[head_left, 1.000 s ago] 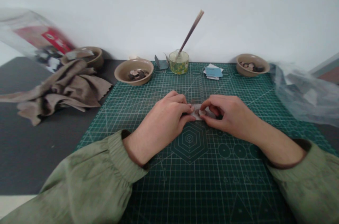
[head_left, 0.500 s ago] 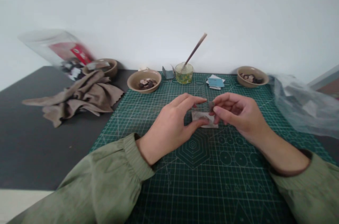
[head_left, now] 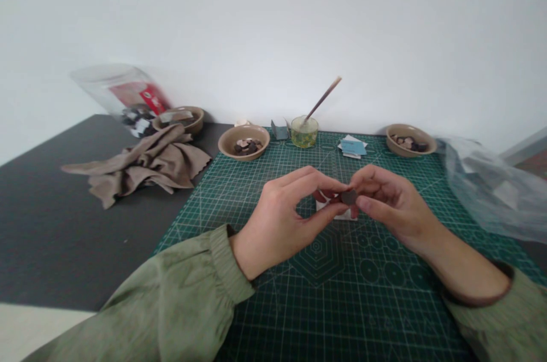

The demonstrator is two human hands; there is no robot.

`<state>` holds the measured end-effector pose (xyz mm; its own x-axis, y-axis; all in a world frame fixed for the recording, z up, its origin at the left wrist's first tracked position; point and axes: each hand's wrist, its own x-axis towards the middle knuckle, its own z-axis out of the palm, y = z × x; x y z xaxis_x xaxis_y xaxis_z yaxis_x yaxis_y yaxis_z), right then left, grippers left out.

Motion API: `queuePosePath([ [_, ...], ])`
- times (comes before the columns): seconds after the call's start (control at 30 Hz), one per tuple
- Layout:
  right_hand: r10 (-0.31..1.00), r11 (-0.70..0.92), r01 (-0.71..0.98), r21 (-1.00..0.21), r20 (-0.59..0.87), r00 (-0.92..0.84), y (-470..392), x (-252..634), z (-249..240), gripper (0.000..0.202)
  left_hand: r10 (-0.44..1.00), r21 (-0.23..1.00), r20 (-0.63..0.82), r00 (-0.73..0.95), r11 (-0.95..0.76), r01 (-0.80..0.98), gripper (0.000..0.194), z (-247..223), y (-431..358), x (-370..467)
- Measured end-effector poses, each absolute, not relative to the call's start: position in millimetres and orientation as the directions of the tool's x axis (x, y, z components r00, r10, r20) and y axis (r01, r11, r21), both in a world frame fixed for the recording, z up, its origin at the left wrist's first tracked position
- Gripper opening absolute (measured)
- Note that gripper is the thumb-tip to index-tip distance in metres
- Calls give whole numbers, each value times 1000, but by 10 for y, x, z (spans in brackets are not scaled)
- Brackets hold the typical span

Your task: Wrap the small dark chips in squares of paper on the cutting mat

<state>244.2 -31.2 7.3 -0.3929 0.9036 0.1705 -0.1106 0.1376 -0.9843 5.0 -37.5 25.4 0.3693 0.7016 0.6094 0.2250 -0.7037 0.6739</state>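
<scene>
A small dark, roundish piece point(head_left: 348, 197) is held between my two hands above the green cutting mat point(head_left: 299, 316). My left hand point(head_left: 294, 208) grips its left side with thumb and fingertips. On its right side, my right hand point(head_left: 391, 202) pinches it with thumb and forefinger, the other fingers curled. Under the fingertips lies a small whitish packet or sheet point(head_left: 345, 216), mostly covered by my hands.
Brown bowls with dark and pale pieces stand at the back left point(head_left: 244, 143) and back right point(head_left: 411, 141). Between them are a glass cup point(head_left: 305, 133) with a brush and blue-white papers point(head_left: 352, 147). A brown cloth point(head_left: 145, 165) lies left, a plastic bag point(head_left: 491, 185) right.
My left fingertips have closed on the dark piece, which only my right hand held before. The piece now faces the camera more broadly. The whole view has shifted slightly.
</scene>
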Motion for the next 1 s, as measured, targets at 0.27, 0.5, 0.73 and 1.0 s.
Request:
queuePosePath([
  [0.27,885,123,-121,-985,164,-435,-328,2456,84,28,814,864,466,347,-504,24,14,282,-391,77],
  [0.5,877,81,-159,-984,147,-458,-329,2477,73,33,788,865,479,387,-498,-58,26,261,-385,62],
  [0.73,852,45,-227,-973,156,-500,-330,2468,85,25,792,873,473,386,-479,-90,24,287,-383,57],
  [1.0,849,44,-222,-974,154,-506,-336,2478,69,25,786,877,465,407,-471,-93,27,254,-388,43],
])
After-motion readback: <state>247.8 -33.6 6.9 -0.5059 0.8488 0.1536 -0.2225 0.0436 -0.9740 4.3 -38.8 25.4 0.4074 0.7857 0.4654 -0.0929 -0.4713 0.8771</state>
